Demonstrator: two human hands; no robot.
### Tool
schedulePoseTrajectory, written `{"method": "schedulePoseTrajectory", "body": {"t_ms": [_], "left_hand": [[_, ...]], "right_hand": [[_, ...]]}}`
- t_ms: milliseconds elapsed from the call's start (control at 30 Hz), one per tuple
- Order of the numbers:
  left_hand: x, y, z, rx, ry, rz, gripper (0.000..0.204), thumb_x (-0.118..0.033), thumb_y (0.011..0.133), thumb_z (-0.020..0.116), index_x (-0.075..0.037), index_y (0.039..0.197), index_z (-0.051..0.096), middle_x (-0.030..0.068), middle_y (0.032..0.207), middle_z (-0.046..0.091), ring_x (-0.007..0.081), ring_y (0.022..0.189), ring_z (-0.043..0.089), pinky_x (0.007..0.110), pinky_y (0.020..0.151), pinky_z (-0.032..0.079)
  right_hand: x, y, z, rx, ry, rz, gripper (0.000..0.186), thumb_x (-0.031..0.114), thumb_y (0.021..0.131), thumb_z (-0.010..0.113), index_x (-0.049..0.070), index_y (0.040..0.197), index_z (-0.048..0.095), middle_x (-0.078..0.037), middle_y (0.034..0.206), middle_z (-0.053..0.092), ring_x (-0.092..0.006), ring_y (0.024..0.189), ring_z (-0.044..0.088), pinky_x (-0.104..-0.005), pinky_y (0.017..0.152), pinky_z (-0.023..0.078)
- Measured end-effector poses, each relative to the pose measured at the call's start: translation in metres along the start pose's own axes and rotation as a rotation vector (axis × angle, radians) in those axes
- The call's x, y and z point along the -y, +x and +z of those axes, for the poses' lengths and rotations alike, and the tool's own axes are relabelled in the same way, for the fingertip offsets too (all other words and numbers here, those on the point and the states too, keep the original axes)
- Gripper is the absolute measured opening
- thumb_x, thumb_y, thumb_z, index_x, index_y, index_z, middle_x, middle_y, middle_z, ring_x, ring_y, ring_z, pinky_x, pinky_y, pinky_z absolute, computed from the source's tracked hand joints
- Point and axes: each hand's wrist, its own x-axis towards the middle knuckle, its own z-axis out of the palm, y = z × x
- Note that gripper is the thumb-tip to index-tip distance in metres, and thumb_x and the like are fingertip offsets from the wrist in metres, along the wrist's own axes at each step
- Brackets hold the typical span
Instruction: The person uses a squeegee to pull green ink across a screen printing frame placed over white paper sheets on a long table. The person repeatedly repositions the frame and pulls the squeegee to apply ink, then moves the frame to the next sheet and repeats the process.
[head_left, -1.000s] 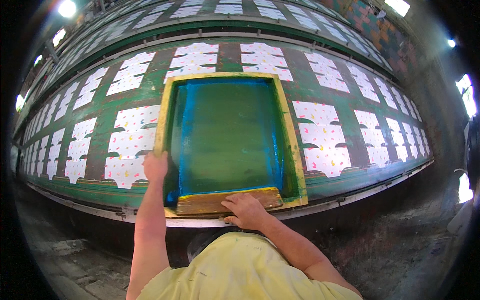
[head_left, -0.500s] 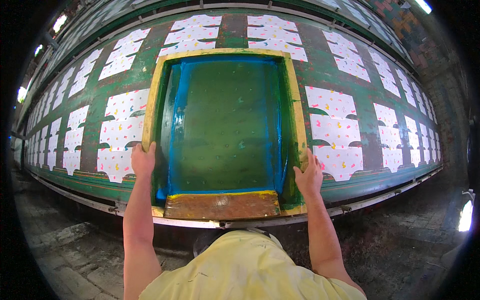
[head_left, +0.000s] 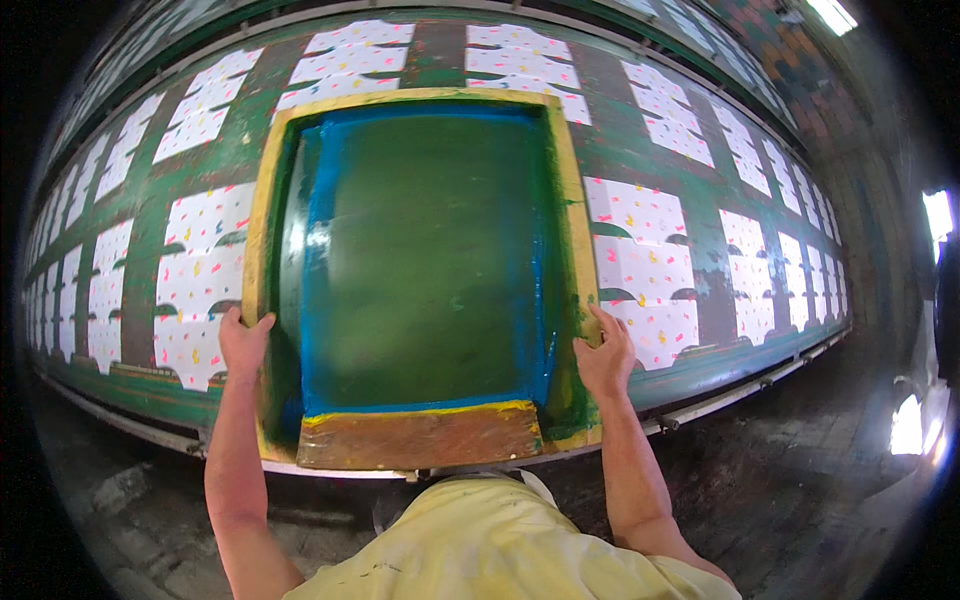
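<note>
A screen-printing frame [head_left: 262, 200] of yellowish wood, with green mesh [head_left: 425, 260] bordered in blue, is in front of me over the long table. My left hand [head_left: 245, 342] grips its left side rail, thumb on the inner side. On the opposite rail, my right hand [head_left: 606, 355] has hold with thumb and fingers. A brown wooden squeegee [head_left: 420, 438] with a yellow-stained edge lies across the near end of the frame. Whatever is under the mesh is hidden.
White cut fabric pieces [head_left: 640, 290] with small coloured prints lie in rows on both sides and beyond the frame. The green table [head_left: 690, 395] has a metal rail [head_left: 740, 388] along its near edge. Another table [head_left: 330, 12] runs behind.
The frame looks larger and closer to me, and the mesh shows fewer distinct spots. The whole view has shifted, with the table's pieces further left. Both hands keep their hold.
</note>
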Motion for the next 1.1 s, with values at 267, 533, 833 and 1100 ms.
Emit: {"method": "schedulePoseTrajectory", "body": {"t_ms": [267,533,833,1100], "left_hand": [[-0.056,0.004,-0.007,0.106,-0.449,-0.067,0.025,-0.006,0.077,0.089,0.002,0.091,0.070,0.0040,0.083,0.068,0.0175,0.073,0.062,0.037,0.069,0.051],[-0.207,-0.074,0.054,0.046,-0.452,0.009,0.030,-0.007,0.075,0.094,-0.001,0.086,0.066,0.0018,0.081,0.063,0.0146,0.073,0.057,0.037,0.067,0.048],[-0.348,-0.189,0.141,0.080,-0.346,-0.091,0.043,-0.018,0.074,0.097,0.004,0.094,0.065,0.0143,0.100,0.063,0.0297,0.091,0.061,0.045,0.086,0.051],[-0.404,-0.229,0.158,0.068,-0.390,-0.029,0.042,-0.019,0.076,0.095,0.002,0.090,0.062,0.0147,0.103,0.062,0.0322,0.096,0.060,0.047,0.087,0.049]], "right_hand": [[-0.030,0.034,-0.055,-0.101,0.037,-0.197,0.062,0.007,0.079,0.088,0.015,0.139,0.077,-0.015,0.122,0.077,-0.0363,0.113,0.074,-0.0461,0.098,0.060],[-0.172,0.099,-0.126,-0.117,0.078,0.010,0.065,0.005,0.078,0.087,0.016,0.142,0.077,-0.015,0.125,0.077,-0.0347,0.114,0.075,-0.0453,0.101,0.061],[-0.342,0.160,-0.199,-0.135,0.113,0.151,0.070,-0.003,0.078,0.083,0.013,0.145,0.076,-0.014,0.129,0.080,-0.0296,0.116,0.078,-0.0421,0.102,0.061],[-0.404,0.183,-0.223,-0.117,0.146,0.107,0.071,-0.010,0.079,0.082,0.008,0.147,0.074,-0.013,0.124,0.079,-0.0243,0.109,0.077,-0.0390,0.098,0.062]]}}
